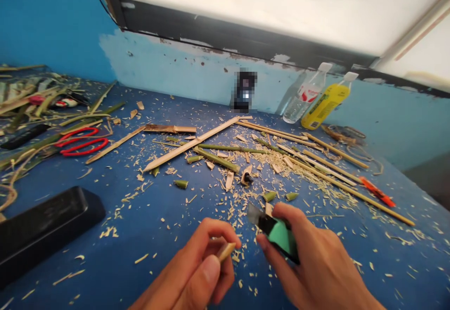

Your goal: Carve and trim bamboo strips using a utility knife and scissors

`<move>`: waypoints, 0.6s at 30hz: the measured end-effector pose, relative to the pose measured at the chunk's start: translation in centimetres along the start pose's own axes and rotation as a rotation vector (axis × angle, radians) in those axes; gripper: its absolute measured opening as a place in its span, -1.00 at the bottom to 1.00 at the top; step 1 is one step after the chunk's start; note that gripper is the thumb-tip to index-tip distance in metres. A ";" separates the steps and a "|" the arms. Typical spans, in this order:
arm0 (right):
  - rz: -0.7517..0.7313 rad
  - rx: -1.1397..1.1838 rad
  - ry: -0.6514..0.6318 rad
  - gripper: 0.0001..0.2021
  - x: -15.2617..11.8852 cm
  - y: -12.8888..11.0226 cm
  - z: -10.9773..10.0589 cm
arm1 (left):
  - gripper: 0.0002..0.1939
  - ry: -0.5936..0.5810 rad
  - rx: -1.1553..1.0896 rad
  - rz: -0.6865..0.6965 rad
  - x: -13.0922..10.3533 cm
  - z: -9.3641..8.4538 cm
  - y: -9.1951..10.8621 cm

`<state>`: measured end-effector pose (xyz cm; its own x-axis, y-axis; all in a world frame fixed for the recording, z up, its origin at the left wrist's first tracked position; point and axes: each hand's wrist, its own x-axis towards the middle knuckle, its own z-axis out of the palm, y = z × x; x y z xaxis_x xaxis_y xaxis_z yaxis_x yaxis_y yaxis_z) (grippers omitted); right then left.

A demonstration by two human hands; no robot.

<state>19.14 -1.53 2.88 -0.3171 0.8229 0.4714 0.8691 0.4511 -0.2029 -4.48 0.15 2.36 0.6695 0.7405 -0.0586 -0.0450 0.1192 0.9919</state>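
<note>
My left hand point(206, 263) is closed around a short piece of bamboo point(227, 252), whose pale cut end pokes out past the thumb toward the right. My right hand point(312, 258) grips a utility knife point(279, 235) with a green and black handle. Its blade point(255, 214) points up and left, apart from the bamboo piece. Wood shavings and small green bamboo offcuts point(269, 196) lie just beyond both hands. Part of the left hand's fingers is hidden behind its thumb.
A long pointed bamboo strip point(191, 144) and several thin sticks point(337, 176) lie ahead. An orange cutter point(378, 191) is at right, red-handled scissors point(82, 141) at left, near a black device point(49, 230). Two bottles point(325, 99) and a blurred phone-like object point(245, 89) stand by the wall.
</note>
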 end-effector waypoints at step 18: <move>-0.458 0.080 -0.016 -0.77 0.9 -2.6 -0.7 | -0.92 -0.035 -0.779 0.055 0.8 0.1 0.7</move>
<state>16.92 -2.21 4.45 -0.6676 0.5380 0.5146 0.6067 0.7937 -0.0427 -3.96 0.76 2.97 0.6740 0.7387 0.0048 -0.5775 0.5228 0.6270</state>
